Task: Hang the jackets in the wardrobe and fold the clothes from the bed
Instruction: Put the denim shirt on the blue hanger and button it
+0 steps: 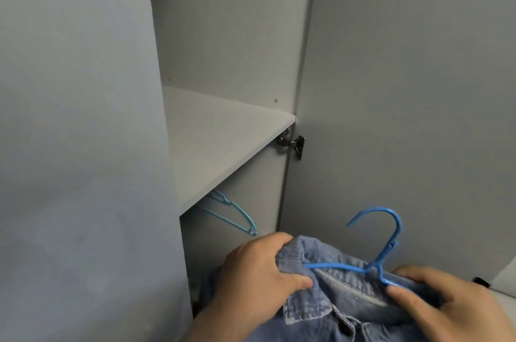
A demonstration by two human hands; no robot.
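Observation:
A blue denim jacket (pixel 343 302) sits on a blue plastic hanger (pixel 388 241) low in the head view, in front of the open grey wardrobe (pixel 223 34). My left hand (pixel 259 272) grips the jacket's left shoulder and collar over the hanger arm. My right hand (pixel 435 294) pinches the right shoulder and the hanger's right arm. The hanger's hook points up and left, free of any rail. The jacket's lower part is cut off by the frame.
A grey shelf (pixel 217 140) crosses the wardrobe at mid height. Below it hang empty light blue hangers (pixel 237 216); their rail is hidden. The open door (pixel 405 90) stands at the right on a metal hinge (pixel 291 143). A grey panel (pixel 78 146) fills the left.

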